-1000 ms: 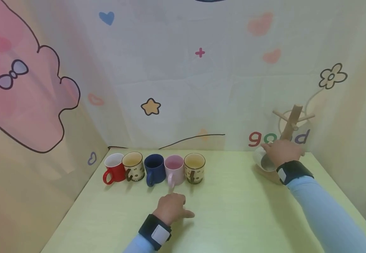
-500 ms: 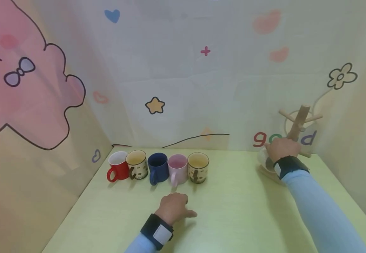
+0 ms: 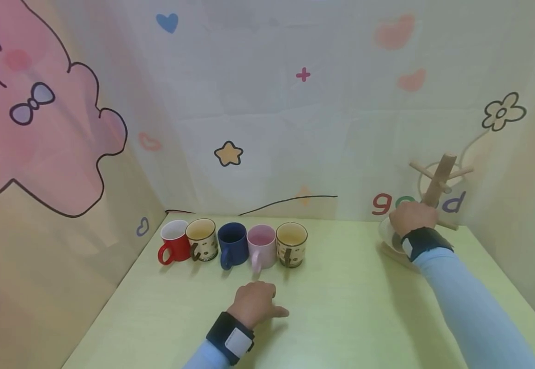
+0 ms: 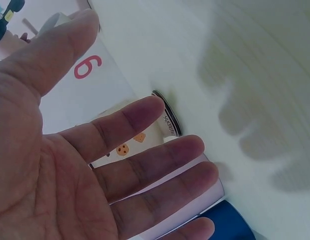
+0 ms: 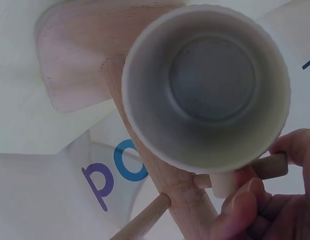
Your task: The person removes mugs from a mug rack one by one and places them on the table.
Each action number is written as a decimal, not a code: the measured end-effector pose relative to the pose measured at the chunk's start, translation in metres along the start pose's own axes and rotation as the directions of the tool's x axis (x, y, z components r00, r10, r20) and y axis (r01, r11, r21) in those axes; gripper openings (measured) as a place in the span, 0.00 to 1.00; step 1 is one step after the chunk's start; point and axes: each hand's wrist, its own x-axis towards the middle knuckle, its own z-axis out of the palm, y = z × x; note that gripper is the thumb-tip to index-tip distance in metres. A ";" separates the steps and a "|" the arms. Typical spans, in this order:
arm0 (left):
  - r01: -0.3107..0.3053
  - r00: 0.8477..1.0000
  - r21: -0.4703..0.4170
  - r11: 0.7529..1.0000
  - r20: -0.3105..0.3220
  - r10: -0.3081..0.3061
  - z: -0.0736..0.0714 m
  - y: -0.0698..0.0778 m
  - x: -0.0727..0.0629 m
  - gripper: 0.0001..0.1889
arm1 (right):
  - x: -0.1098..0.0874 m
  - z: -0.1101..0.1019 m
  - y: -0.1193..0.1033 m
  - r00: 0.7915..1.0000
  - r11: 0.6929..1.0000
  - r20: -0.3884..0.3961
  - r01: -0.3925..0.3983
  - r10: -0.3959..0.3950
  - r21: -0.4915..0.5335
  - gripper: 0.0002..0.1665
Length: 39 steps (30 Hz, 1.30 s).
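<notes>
My right hand (image 3: pixel 413 220) grips a white mug (image 3: pixel 389 233) by its handle (image 5: pixel 223 184), at the wooden mug tree (image 3: pixel 439 177). In the right wrist view the mug's open mouth faces the camera, and a wooden peg (image 5: pixel 271 167) appears to run through the handle. The fingers (image 5: pixel 240 207) are curled close to handle and peg. My left hand (image 3: pixel 255 303) hovers over the table with fingers spread and nothing held. Beyond it are a pink mug (image 3: pixel 262 248) and a cream patterned mug (image 3: pixel 292 246), both apart from the hand.
Left of the pink mug stand a blue mug (image 3: pixel 233 245), another cream patterned mug (image 3: pixel 201 241) and a red mug (image 3: pixel 176 241), all in one row. Printed cloth (image 3: pixel 267 128) walls the back and sides of the pale table (image 3: pixel 341 307).
The head view has shifted slightly. My right hand has moved a little left relative to the mug tree, baring a lower peg on the right. The left hand stays over the table.
</notes>
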 end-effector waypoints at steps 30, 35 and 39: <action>-0.034 0.999 0.016 0.999 0.003 0.034 0.004 0.005 -0.001 0.25 | -0.032 0.011 0.023 0.993 0.992 -0.120 0.015 0.000 0.123 0.13; -0.032 0.999 0.016 0.999 0.009 0.032 0.004 0.006 -0.001 0.25 | -0.038 0.010 0.026 0.990 0.994 -0.144 0.022 -0.007 0.107 0.12; -0.033 0.999 0.013 0.999 0.020 0.032 0.005 0.007 0.000 0.25 | -0.041 0.010 0.034 0.992 0.995 -0.122 0.026 -0.014 0.095 0.11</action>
